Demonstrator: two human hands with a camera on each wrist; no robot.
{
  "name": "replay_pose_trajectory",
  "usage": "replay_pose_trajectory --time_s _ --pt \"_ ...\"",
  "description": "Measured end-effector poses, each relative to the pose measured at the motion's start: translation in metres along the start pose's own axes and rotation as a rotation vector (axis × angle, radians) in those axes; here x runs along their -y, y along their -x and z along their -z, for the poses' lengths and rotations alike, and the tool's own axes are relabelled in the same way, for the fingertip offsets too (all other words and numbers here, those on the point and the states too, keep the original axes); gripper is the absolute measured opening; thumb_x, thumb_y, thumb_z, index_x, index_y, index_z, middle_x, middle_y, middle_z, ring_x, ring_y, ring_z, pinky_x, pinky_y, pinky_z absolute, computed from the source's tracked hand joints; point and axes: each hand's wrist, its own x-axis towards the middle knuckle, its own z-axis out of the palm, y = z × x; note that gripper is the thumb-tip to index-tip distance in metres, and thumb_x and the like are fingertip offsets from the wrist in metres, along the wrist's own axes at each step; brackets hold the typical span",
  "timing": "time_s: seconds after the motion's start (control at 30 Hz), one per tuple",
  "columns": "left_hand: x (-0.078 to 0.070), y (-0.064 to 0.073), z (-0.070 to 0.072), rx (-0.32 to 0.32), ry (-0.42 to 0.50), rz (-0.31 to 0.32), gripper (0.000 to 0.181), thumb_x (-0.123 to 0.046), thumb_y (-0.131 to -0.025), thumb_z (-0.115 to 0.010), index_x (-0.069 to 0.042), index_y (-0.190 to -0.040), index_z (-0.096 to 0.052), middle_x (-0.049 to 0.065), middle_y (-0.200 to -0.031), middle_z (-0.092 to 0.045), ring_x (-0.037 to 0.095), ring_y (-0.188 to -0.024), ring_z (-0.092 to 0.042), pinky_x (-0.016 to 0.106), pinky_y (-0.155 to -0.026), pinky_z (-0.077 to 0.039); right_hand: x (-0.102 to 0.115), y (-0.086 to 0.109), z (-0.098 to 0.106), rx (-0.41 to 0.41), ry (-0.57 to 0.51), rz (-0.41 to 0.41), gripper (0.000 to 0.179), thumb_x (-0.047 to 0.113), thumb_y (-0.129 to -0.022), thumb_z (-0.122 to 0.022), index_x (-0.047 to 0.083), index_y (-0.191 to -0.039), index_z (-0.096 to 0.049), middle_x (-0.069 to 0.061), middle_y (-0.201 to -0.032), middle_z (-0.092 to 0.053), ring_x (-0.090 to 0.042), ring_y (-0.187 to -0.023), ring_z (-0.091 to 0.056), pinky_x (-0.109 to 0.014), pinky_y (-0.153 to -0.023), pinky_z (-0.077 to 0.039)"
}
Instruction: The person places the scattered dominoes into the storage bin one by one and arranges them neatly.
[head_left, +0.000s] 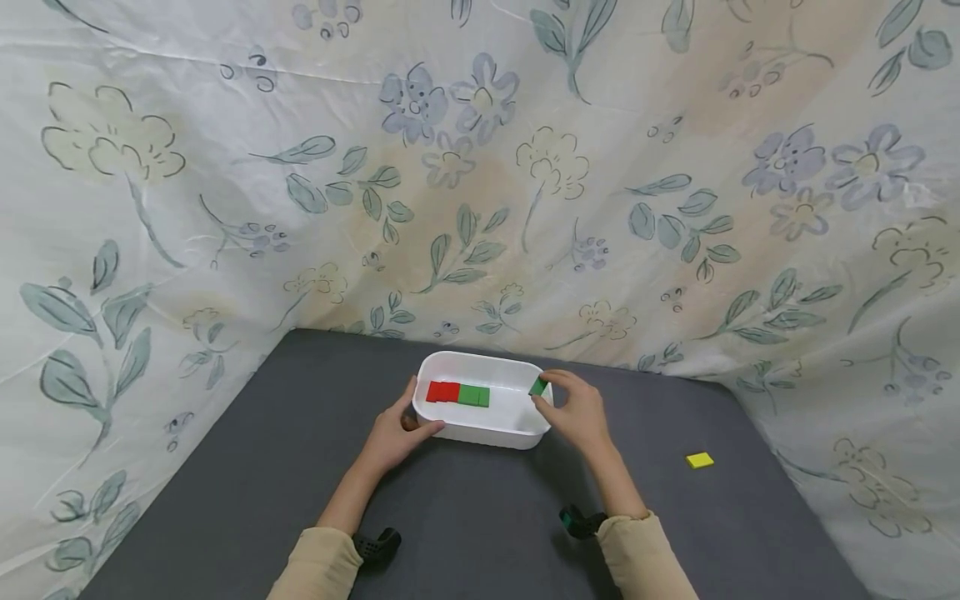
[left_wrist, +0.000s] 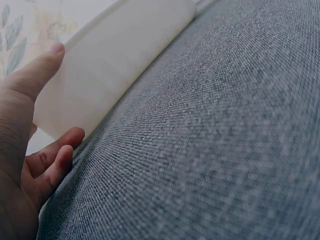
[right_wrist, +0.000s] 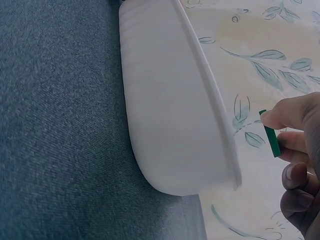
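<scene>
A white plastic tray [head_left: 480,434] stands on the dark cloth. Its left end is gripped by my left hand [head_left: 390,437], thumb along the near side and fingers around the corner. Inside, toward the left, red tiles [head_left: 442,392] lie in line with green tiles [head_left: 474,396]. My right hand [head_left: 581,412] pinches another green tile [head_left: 538,387] between thumb and fingers at the tray's right end. In the right wrist view this green tile [right_wrist: 270,134] is tilted and sits higher than the tray's rim, apart from it.
A yellow tile [head_left: 700,460] lies on the dark table cloth [head_left: 480,525] to the right of my right hand. Floral fabric [head_left: 480,167] hangs behind the table and along both sides. A black wrist strap [head_left: 377,546] shows at my left sleeve.
</scene>
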Motion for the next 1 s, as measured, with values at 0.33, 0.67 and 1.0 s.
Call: replay_pose_trajectory --time_s 0.33,0.67,1.0 --pt "-0.004 0.013 -0.007 -0.018 -0.002 0.005 0.108 -0.044 -0.088 -0.087 -0.014 -0.170 -0.024 0.004 -0.081 -0.065 0.018 -0.070 -0.055 0.028 -0.058 -0.043 -0.010 0.002 -0.007 0.028 0.013 0.023 0.037 0.015 -0.087 -0.086 0.003 -0.121 -0.079 -0.016 -0.129 -0.074 -0.039 -0.109 -0.073 -0.056 -0.095 -0.055" --pt "-0.005 0.019 -0.010 -0.036 -0.004 0.000 0.107 -0.044 -0.088 -0.087 -0.014 -0.170 -0.025 0.004 -0.082 -0.066 0.017 -0.070 -0.055 0.028 -0.058 -0.044 -0.017 -0.002 -0.015 0.075 -0.015 0.024 0.036 0.017 -0.087 -0.086 0.004 -0.120 -0.080 -0.015 -0.129 -0.074 -0.038 -0.122 -0.069 -0.055 -0.102 -0.052" --pt "-0.005 0.018 -0.010 -0.035 0.000 -0.008 0.107 -0.042 -0.089 -0.087 -0.013 -0.170 -0.024 0.003 -0.082 -0.067 0.017 -0.069 -0.055 0.029 -0.058 -0.043 -0.015 -0.009 -0.028 0.139 -0.025 0.000 0.037 0.020 -0.088 -0.085 0.007 -0.122 -0.079 -0.015 -0.134 -0.072 -0.039 -0.127 -0.066 -0.056 -0.104 -0.051"
